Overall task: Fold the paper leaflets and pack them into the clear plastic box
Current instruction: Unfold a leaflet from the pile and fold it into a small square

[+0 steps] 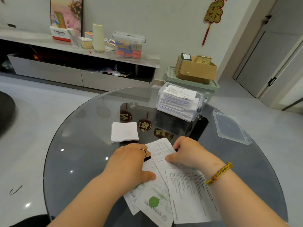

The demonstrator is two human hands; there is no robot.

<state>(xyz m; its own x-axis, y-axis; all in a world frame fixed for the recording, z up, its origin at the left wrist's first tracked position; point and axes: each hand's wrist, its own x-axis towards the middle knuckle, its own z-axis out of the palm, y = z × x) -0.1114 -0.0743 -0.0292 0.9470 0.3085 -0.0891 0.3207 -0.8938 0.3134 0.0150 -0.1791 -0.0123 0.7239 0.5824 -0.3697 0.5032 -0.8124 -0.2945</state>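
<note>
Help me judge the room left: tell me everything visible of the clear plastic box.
The clear plastic box is rectangular, transparent and lidless, standing upright on the far right of the round glass table. Folded white leaflets fill it about to the rim, the top one printed, with a barcode. A clear lid lies apart to its right.
</note>
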